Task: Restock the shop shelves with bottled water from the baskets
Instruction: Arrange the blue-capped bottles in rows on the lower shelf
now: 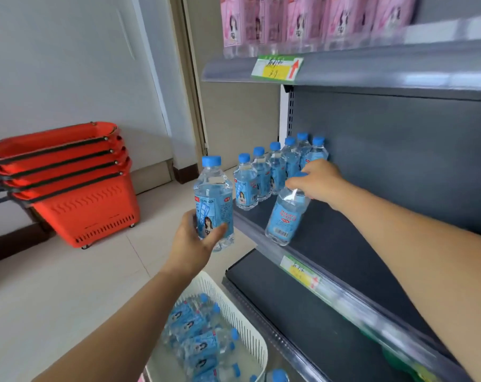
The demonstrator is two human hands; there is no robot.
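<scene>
My left hand [195,244] grips a blue-capped water bottle [214,194] upright in the air, just left of the middle shelf [330,244]. My right hand [319,181] holds the neck of a second bottle [285,216], tilted, with its base on the shelf near the front edge. A row of several blue-label bottles [272,169] stands along the shelf's left side toward the back. Below me, a white basket [250,326] holds several more bottles lying down.
A stack of red shopping baskets [76,183] stands on the floor by the wall at left. The upper shelf [371,67] carries pink-label bottles [302,20]. A lower shelf [302,312] juts out beside the white basket. Tiled floor lies between.
</scene>
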